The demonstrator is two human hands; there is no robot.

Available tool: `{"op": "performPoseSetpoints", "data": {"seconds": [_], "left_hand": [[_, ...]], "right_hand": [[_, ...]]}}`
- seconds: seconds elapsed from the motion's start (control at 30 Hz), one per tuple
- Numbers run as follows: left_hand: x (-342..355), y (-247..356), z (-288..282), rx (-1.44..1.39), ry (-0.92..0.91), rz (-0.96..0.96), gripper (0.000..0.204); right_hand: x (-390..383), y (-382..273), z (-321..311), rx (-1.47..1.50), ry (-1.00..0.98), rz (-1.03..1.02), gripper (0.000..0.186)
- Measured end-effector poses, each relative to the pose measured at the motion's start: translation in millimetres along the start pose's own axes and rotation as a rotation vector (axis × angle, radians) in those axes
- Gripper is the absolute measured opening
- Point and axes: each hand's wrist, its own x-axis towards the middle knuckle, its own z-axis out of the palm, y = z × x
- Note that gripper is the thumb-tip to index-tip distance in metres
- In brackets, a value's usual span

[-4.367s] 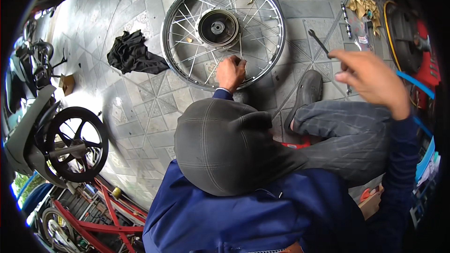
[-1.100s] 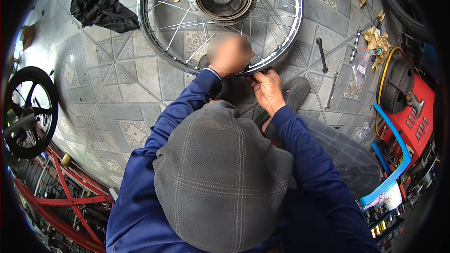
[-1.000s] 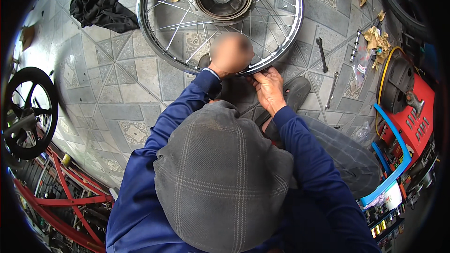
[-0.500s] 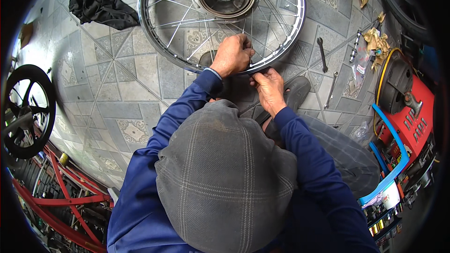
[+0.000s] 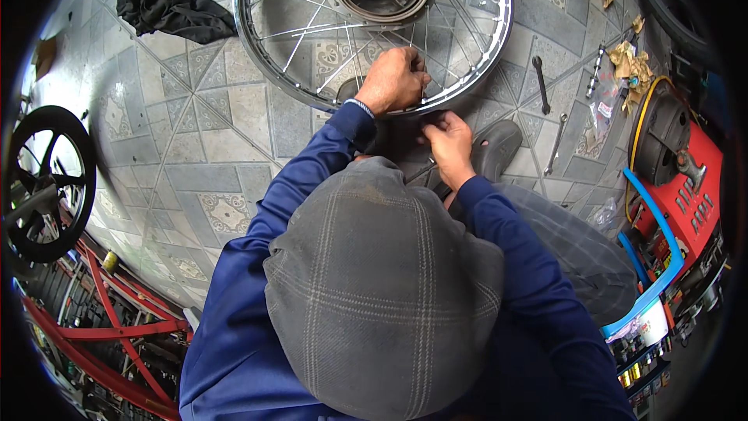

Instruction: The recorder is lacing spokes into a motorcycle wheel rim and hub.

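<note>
A silver spoked wheel rim [image 5: 499,44] with a central hub [image 5: 366,8] lies flat on the tiled floor. My left hand [image 5: 393,82] is over its near section among the spokes, fingers curled at a spoke near the rim; exactly what they grip is hidden. Just below the rim's near edge, my right hand [image 5: 448,144] is closed in a pinch, its fingertips on something too dark and small to make out. Two wrenches, a dark one [image 5: 541,86] and a silver one [image 5: 557,144], lie to the right of the wheel. A grey shoe [image 5: 502,148] is beside my right hand.
Black cloth [image 5: 171,0] lies at upper left. A black spoked motorcycle wheel [image 5: 82,179] and red metal frame [image 5: 125,331] are on the left. Crumpled paper [image 5: 627,62], a red machine [image 5: 693,187], blue curved piece [image 5: 666,242] and dark tire [image 5: 662,8] are along the right.
The raised dark wrench from 4.4 seconds ago now lies on the floor, and my right hand has moved down-left to the rim. Since half a second ago, my left hand has shifted slightly up-right.
</note>
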Motion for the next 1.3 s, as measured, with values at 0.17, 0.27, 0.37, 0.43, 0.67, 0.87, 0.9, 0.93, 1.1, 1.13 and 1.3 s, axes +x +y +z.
{"op": "performPoseSetpoints", "data": {"seconds": [0.17,0.27,0.37,0.43,0.67,0.87,0.9,0.93,1.1,1.13,1.3], "left_hand": [[9.2,-9.3,2.9,-0.084,-0.029,-0.004,0.021],[7.5,-8.1,5.6,-0.079,-0.03,0.02,0.02],[8.7,-15.3,5.1,-0.159,-0.069,0.033,0.012],[10.2,-19.4,3.5,-0.146,-0.084,0.044,0.012],[10.0,-12.1,0.3,-0.127,-0.085,0.03,0.012],[10.3,-7.2,4.6,-0.166,-0.085,0.025,0.01],[9.5,-7.5,2.4,-0.156,-0.088,0.017,0.01],[9.1,-9.1,0.1,-0.146,-0.091,0.008,0.011],[16.3,-20.0,10.2,-0.112,-0.046,0.094,0.01],[13.0,-17.0,9.0,-0.118,-0.048,0.088,0.01],[0.3,-7.9,3.1,0.02,0.052,0.112,0.014]], "right_hand": [[-29.0,18.3,-38.3,-1.348,-0.158,-0.696,0.025],[-32.2,27.6,-52.2,-1.753,-0.276,-0.745,0.024],[-25.2,23.1,-56.7,-1.643,-0.258,-0.699,0.02],[-17.5,16.6,-66.6,-1.439,-0.252,-0.668,0.017],[-26.1,-36.4,-78.1,-1.889,-0.314,-0.272,0.016],[-31.0,2.2,-89.3,-2.221,-0.289,-0.5,0.02],[-31.8,2.0,-87.3,-2.119,-0.239,-0.578,0.022],[-31.9,2.3,-84.4,-2.016,-0.193,-0.651,0.024],[-2.5,-2.5,-48.1,-0.745,0.022,-0.107,0.018],[-0.3,-4.6,-34.0,-0.75,0.015,-0.104,0.018],[2.7,-15.2,14.8,0.083,-0.043,0.027,0.008]]}}
